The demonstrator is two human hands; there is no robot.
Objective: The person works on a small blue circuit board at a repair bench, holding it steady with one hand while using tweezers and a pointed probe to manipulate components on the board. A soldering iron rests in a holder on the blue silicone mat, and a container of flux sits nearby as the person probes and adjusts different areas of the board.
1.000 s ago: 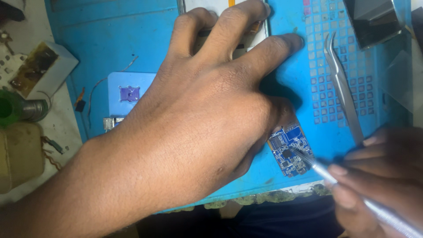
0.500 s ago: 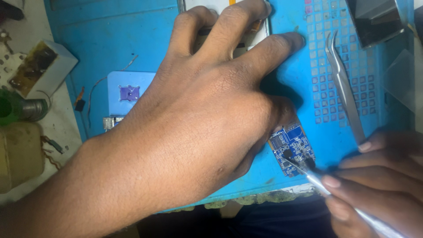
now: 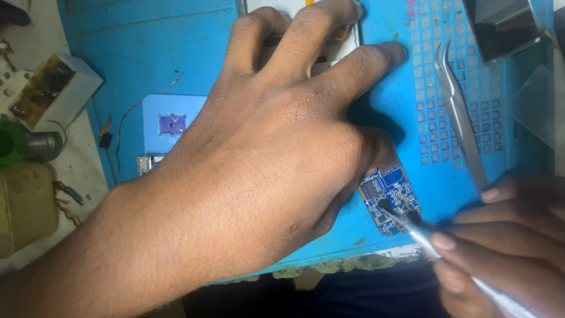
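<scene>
My left hand (image 3: 276, 153) lies flat across the blue mat (image 3: 147, 53), fingers spread toward 12 o'clock. Its thumb side presses against the small blue board (image 3: 391, 197) at 4 o'clock of the hand; it pins the board rather than grasping anything. My right hand (image 3: 506, 241), at 4 o'clock of the view, is pinched narrow round a slim metal tool (image 3: 435, 250), whose tip touches the middle of the board.

To do this well, I judge I should keep the left hand heavy so the board cannot slide, brace my right fingers on the mat, and move the tip lightly, since the parts there are tiny and close together.

Counted, largest first: one mat, two hands, one white box (image 3: 50, 88) at 9 o'clock, one pale blue holder (image 3: 170, 126) just left of my wrist, one pair of tweezers (image 3: 459, 112) lying idle at 2 o'clock, one board, one tool in my grip.
</scene>
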